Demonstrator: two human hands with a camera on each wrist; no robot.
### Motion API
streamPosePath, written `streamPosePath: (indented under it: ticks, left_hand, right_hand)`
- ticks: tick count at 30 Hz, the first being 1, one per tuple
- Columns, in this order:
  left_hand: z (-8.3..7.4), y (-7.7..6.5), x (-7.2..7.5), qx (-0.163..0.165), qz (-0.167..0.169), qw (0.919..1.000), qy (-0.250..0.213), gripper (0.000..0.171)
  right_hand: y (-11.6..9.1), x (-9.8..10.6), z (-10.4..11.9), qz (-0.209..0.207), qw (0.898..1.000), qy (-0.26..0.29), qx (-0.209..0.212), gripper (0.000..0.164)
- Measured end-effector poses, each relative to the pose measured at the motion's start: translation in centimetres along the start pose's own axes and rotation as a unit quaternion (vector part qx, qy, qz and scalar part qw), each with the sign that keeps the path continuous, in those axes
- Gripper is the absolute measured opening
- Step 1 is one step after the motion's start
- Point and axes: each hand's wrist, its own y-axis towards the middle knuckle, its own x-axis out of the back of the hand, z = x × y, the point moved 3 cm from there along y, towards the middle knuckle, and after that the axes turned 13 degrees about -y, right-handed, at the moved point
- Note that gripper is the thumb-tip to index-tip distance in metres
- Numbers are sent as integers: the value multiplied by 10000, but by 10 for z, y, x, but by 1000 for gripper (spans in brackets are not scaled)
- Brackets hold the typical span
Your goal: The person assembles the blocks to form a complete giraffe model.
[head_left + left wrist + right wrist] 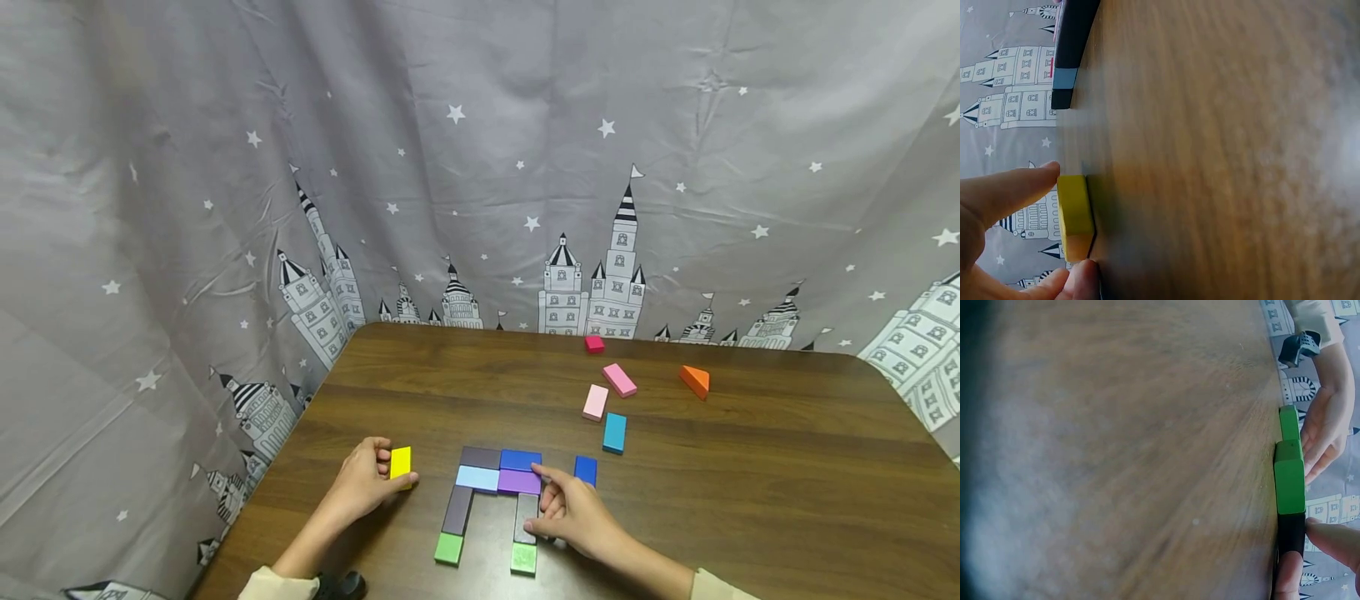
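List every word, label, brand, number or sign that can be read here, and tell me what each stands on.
None can be read.
Curtain: printed castles and stars, no lettering visible; details in the windows are too small to read.
Yellow block, gray block: no markings visible.
Black wrist gadget: too small to tell.

Lighting and picture condition, three views

Head: even, moderate light; table (750,467) in clear focus; soft sheen on curtain (465,167) folds behind the table; soft shadow on the table below the left hand (363,479).
Left wrist: table grain blurred; pale glare on the table's side opposite the curtain.
Right wrist: table smeared, bluish glare on that same side, dark band bordering it.
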Motion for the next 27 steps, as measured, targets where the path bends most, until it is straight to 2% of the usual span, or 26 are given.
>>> streamPosePath:
  ticks: [5, 13, 27]
  left_hand:
    - [-1, 0, -1, -7, -62, 10000, 16, 64]
    - [-1, 1, -1, 13, 80, 10000, -11, 52]
    - [-9, 2, -5, -346, 447, 9984, -73, 41]
  right_hand:
    - [0, 0, 0, -16, 10000, 48, 1, 76]
    - [0, 1, 0, -48, 9996, 277, 0, 77]
    - [0, 1, 1, -20, 9998, 170, 71, 76]
